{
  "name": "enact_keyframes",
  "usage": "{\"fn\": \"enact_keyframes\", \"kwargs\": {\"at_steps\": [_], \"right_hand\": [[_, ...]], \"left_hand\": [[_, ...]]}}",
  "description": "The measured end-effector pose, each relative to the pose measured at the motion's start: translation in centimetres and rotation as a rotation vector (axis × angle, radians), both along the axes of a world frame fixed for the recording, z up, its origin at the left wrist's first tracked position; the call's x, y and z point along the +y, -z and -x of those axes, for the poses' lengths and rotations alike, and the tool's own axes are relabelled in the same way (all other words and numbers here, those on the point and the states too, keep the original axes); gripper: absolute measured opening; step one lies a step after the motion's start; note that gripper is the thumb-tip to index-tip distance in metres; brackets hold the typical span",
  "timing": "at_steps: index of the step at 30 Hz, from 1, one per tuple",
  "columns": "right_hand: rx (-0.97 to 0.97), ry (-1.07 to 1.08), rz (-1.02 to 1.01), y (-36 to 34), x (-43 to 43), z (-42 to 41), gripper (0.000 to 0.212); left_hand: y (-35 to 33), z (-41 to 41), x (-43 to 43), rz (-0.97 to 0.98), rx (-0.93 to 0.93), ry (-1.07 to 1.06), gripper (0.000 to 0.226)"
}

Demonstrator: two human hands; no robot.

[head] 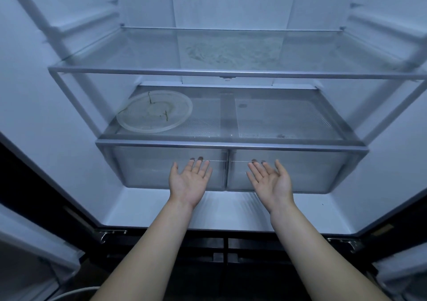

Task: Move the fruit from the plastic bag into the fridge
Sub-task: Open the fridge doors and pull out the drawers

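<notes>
Head view: fridge [46, 116] stands open, both doors swung out at the frame edges, interior pale and blue-lit. No fruit and no plastic bag appear anywhere in frame, so where they are cannot be told. Left hand [188, 181] and right hand [270, 180] reach in palm-up, side by side but apart; each grip is spread, fingers loosely fanned, holding nothing. Fingertips of both hands sit at the upper front edges of the two drawers: left drawer [143, 173] and right drawer [307, 173], translucent frosted plastic, boxy, split by a centre divider; contents not discernible through the walls. Whether the fingertips hook the drawer lips or merely touch them is unclear. Lower shelf [277, 118] above the drawers is glass with a fine dotted texture and a grey metal-look front rail; a round clear plate [154, 113] lies on its left half, streaked with dark green marks and a yellowish ring at the centre. Upper shelf [231, 51] is smooth glass, smudged in the middle. Door bins are blurred and cut off. A white cable [74, 292] curves at bottom left.
</notes>
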State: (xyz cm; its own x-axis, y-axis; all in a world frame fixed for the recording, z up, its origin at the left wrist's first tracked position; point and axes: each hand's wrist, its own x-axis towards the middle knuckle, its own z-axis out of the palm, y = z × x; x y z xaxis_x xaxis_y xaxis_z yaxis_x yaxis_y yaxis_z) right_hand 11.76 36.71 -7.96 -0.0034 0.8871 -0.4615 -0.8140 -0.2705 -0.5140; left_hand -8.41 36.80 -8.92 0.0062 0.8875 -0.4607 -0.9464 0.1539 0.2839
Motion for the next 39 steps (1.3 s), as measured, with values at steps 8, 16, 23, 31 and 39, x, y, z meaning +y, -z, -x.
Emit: {"fn": "enact_keyframes", "kwargs": {"at_steps": [8, 16, 23, 31, 39], "right_hand": [[0.008, -0.001, 0.001, 0.3, -0.1, 0.1, 0.054], [0.001, -0.01, -0.002, 0.3, -0.8, -0.3, 0.049], [0.017, -0.016, -0.006, 0.4, -2.3, -0.4, 0.048], [0.036, -0.02, -0.012, 0.3, -4.6, -0.8, 0.048], [0.044, -0.041, -0.015, 0.7, -7.1, -1.3, 0.046]], "left_hand": [[-0.1, 0.0, -0.2, -0.011, -0.042, -0.006, 0.062], [-0.1, 0.0, -1.2, -0.01, -0.047, -0.003, 0.061], [-0.1, -0.1, -2.9, -0.018, -0.052, 0.0, 0.061], [0.1, 0.0, -5.2, -0.032, -0.082, 0.003, 0.06], [0.2, -0.1, -7.8, -0.029, -0.096, 0.012, 0.057]]}}
